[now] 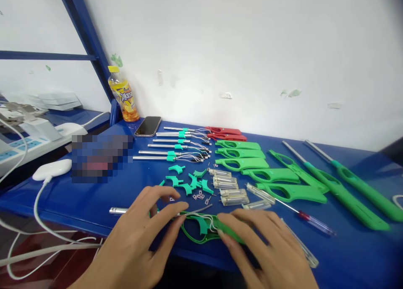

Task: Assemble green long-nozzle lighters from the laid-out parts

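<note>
At the table's front edge lies an opened green lighter shell (198, 240) between my two hands. Inside it sit a teal trigger (202, 225) and thin white wires (210, 218). My left hand (141, 238) pinches the joint where a metal tube (118, 211) meets the shell; the fingers partly hide this spot. A thin grey tube (201, 209) sticks out past its fingertips. My right hand (267, 243) is closed on the shell's handle end, its fingertips beside the wires. Just behind are loose teal triggers (194, 181), small metal clips (199, 195) and clear fuel tanks (233, 196).
Metal tubes with wires (157, 158) lie in a row, near green shells (248, 163) and red shells (225, 131). Assembled lighters (346, 196) and a screwdriver (316, 224) are at right. A phone (147, 126), drink bottle (124, 97) and white cables (39, 209) are at left.
</note>
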The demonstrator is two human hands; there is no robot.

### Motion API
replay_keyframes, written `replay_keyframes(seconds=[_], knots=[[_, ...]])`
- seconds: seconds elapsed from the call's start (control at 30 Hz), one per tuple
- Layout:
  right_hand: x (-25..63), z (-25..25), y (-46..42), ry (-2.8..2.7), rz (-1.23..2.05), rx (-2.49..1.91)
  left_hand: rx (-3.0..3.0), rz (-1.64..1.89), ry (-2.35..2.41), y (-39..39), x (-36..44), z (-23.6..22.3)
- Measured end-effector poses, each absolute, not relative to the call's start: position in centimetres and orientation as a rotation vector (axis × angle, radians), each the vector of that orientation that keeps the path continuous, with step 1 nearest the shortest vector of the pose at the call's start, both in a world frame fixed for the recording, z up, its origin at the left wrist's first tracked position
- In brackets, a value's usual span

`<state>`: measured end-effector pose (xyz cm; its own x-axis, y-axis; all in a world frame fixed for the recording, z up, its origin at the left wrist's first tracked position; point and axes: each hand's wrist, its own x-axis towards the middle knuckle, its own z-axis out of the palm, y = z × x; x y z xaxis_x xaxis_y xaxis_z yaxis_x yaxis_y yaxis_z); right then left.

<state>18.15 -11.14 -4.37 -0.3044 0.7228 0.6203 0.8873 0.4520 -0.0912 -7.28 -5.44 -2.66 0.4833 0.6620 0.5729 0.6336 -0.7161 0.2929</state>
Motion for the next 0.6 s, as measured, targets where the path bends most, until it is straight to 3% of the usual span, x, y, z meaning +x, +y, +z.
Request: replay_keyframes(seconds=[0.2, 0.4, 0.47, 0.6], knots=[[18.3, 0.0, -8.8, -1.983, -0.324, -1.518, 2.358, 1.557, 1.329, -5.2, -4.8, 0.5], [18.6, 1.9, -7.7, -1.637, -0.060, -1.676, 2.388, 1.557, 1.317, -3.0, -2.9, 3.3], [18.8, 2.0, -7.8, -1.561, 0.091, -1.686, 2.397, 1.429, 1.357, -2.1, -3.2, 3.8], [19.6, 1.4, -7.4, -1.742, 0.216, -1.654, 2.556, 0.757, 1.324, -0.6, -4.6, 3.1]])
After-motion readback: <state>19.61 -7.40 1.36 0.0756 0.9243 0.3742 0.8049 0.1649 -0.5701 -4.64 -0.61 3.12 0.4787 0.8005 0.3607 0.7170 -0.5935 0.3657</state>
